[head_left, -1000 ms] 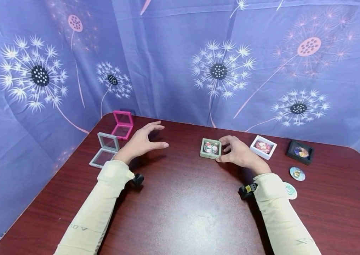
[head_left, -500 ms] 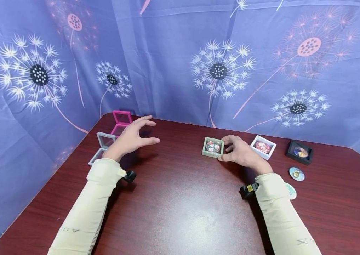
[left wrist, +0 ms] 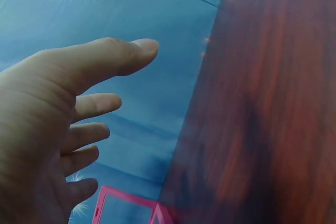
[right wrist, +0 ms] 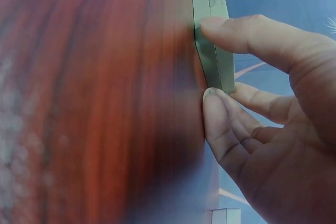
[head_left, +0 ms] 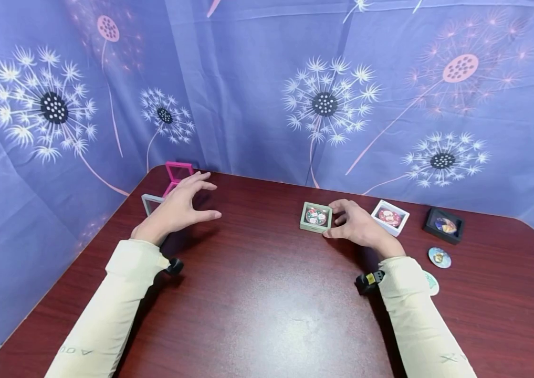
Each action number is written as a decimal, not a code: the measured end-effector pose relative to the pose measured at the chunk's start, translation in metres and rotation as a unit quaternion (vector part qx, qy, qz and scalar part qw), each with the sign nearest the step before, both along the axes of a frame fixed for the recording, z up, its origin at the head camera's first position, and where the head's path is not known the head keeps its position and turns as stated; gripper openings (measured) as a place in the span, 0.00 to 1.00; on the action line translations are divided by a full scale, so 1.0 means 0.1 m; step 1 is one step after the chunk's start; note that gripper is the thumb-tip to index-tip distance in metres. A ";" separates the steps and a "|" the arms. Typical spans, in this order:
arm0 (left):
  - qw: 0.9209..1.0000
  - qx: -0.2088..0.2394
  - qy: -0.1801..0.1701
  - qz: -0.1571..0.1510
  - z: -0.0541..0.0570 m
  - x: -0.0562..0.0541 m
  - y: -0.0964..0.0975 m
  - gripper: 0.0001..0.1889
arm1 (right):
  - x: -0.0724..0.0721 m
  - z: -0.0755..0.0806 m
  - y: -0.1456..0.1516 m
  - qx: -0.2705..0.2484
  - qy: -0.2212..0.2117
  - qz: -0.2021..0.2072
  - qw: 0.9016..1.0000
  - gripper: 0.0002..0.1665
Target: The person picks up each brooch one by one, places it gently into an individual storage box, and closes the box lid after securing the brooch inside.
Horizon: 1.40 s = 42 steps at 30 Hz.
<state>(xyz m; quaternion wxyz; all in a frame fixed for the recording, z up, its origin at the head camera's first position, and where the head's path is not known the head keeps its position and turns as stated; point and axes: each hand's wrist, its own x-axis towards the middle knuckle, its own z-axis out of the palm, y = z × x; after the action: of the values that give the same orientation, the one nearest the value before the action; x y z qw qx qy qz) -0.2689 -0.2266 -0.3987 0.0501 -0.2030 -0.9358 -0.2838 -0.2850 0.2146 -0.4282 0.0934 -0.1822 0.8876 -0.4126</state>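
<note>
On the right of centre lies a square pale-green display case point(head_left: 314, 229) with a round patterned badge point(head_left: 316, 216) behind its clear window. My right hand point(head_left: 355, 226) holds the case by its right end; in the right wrist view the thumb point(right wrist: 236, 30) presses its front side while fingers curl at the corner. My left hand point(head_left: 172, 211) hovers over the left side of the table, thumb and fingers spread wide with nothing between them. Behind it, partly covered, stand an unfolded grey display case point(head_left: 153, 198) and an unfolded pink one point(head_left: 179, 164).
Right of my right hand sit a white case point(head_left: 395, 231) with a red badge and a black case point(head_left: 441, 237) with a dark-blue and yellow badge. Two loose round badges, one blue point(head_left: 439, 258) and one white-green point(head_left: 432, 282), lie nearer. A blue curtain point(head_left: 248, 105) borders the table.
My left hand has moved left, covering more of the grey and pink cases. My right hand first shifted the green case slightly to the right, then stayed still.
</note>
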 end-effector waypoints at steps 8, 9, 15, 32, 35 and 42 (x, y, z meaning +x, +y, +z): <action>0.999 -0.018 0.045 -0.015 -0.05 0.13 -0.16 0.37 | -0.01 -0.01 0.00 -0.002 0.000 0.000 1.000 0.43; 0.998 -0.021 0.053 -0.016 -0.05 0.14 -0.17 0.37 | -0.01 -0.01 0.00 -0.003 0.001 0.000 1.000 0.43; 0.995 -0.039 0.089 -0.019 -0.06 0.21 -0.29 0.39 | -0.01 0.00 0.00 -0.008 0.002 -0.001 1.000 0.43; 0.990 -0.053 0.124 0.027 -0.11 0.35 -0.61 0.47 | -0.01 0.00 0.01 -0.001 -0.002 -0.011 1.000 0.43; 0.990 -0.051 0.128 0.037 -0.12 0.33 -0.66 0.49 | -0.01 0.00 0.02 0.002 -0.001 -0.013 1.000 0.43; 0.993 -0.025 0.095 0.069 -0.15 0.32 -0.81 0.58 | 0.00 0.00 0.04 0.015 -0.001 -0.031 0.999 0.43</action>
<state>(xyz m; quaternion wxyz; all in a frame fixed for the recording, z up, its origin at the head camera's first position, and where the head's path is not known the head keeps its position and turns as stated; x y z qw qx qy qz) -0.2372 -0.3075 -0.4133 0.1528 -0.1654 -0.9453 -0.2361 -0.2852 0.2188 -0.4281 0.0846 -0.1528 0.8989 -0.4018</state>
